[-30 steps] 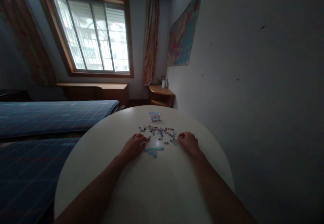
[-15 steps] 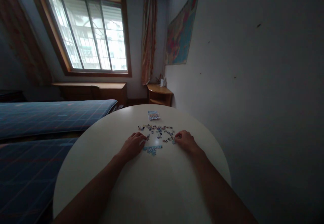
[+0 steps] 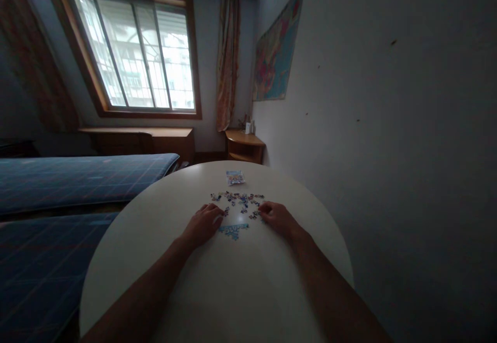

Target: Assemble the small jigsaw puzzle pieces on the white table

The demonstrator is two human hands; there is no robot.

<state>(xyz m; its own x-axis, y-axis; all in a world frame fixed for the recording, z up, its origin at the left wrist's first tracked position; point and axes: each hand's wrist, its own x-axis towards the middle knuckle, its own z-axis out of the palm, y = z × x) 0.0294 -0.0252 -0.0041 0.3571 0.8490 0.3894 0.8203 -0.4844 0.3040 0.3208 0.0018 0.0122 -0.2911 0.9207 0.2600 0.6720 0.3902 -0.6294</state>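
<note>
Several small loose puzzle pieces lie scattered on the round white table. A joined patch of light-blue pieces sits just in front of them. My left hand rests on the table at the patch's left end, fingers curled down onto it. My right hand lies at the right side of the scattered pieces, its fingers bent and pinched at a piece; what they hold is too small to make out.
A small picture card lies beyond the pieces near the table's far edge. A plain wall stands close on the right with a map on it. Two blue beds are at the left, a window and wooden corner shelf behind.
My right hand has slid a little to the left, in among the scattered pieces. My left hand has stayed at the blue patch.
</note>
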